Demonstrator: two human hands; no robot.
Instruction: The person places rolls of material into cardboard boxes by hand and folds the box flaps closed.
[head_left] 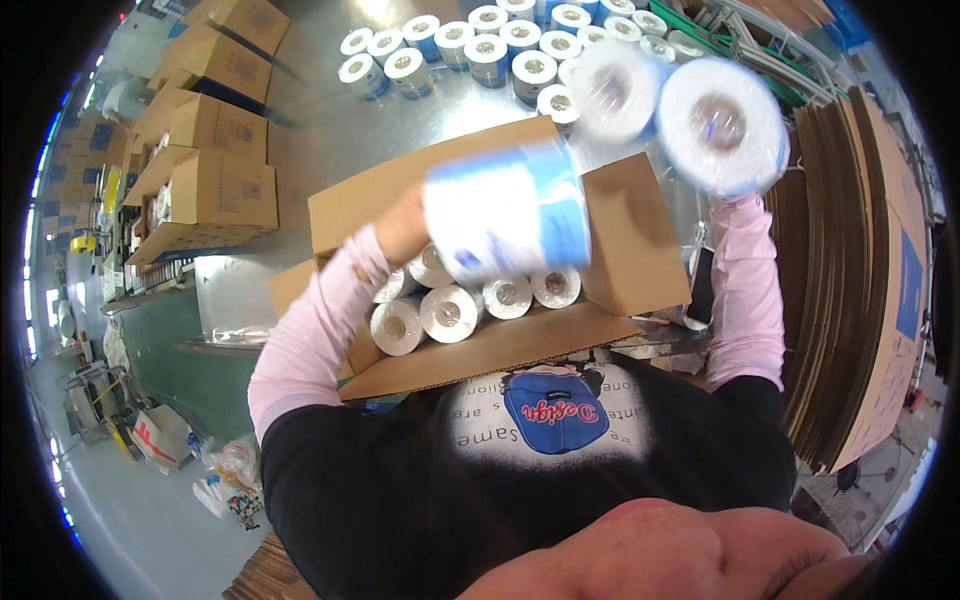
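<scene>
My left hand (405,226) grips a blurred white-and-blue wrapped paper roll (505,210), held on its side above an open cardboard box (635,240). Inside the box, several white rolls (448,313) stand on end, their round cores facing up; the held roll hides part of the interior. To the right of the box, my right hand (738,205) is raised and mostly hidden under a large-looking wrapped paper roll (765,130) that it holds up. Another blurred roll (585,90) sits close against its left side; whether my right hand holds that one too, I cannot tell.
Many wrapped rolls (486,60) stand on the shiny metal table (290,130) at the far side. Open cardboard boxes (222,190) line the left. A stack of flattened cardboard (830,280) rises at the right. Plastic bags (235,480) lie on the floor at lower left.
</scene>
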